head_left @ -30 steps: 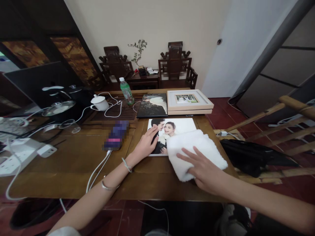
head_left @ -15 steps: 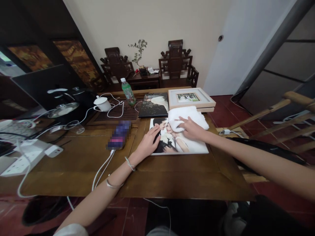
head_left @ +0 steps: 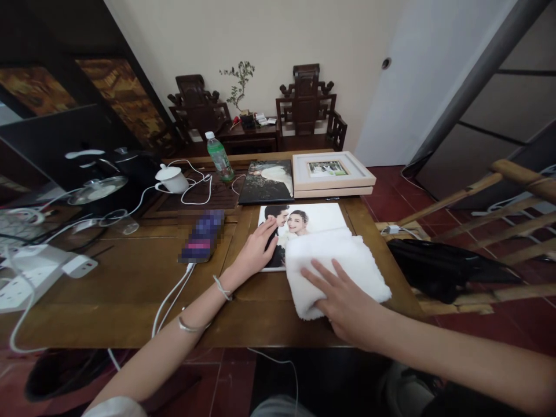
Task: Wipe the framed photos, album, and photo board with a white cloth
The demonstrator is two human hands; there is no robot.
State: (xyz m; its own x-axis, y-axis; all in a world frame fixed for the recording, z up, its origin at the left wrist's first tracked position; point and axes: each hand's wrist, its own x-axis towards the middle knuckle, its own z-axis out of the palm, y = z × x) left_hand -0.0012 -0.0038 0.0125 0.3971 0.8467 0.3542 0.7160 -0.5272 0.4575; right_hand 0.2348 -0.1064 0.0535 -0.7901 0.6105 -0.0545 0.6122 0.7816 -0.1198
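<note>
A flat photo panel (head_left: 319,215) with a printed picture of a couple lies on the wooden table in front of me. My left hand (head_left: 259,244) rests flat on its left edge, fingers stretched out. A folded white towel (head_left: 360,260) covers the panel's lower right part and hangs past its near edge onto the table. My right hand (head_left: 336,292) presses on the towel with fingers spread and the thumb tucked into the cloth, holding it. The panel's lower right corner is hidden beneath the towel.
Behind the panel lie a dark photo panel (head_left: 267,180) and stacked light wooden frames (head_left: 333,172). To the left are a phone (head_left: 202,236) on a charging cable, a green bottle (head_left: 219,156), a lidded white cup (head_left: 171,179), a kettle and a power strip (head_left: 30,275).
My right hand has drawn the towel toward me, from the panel's upper right down over its near edge. My left hand stays on the panel's left side.
</note>
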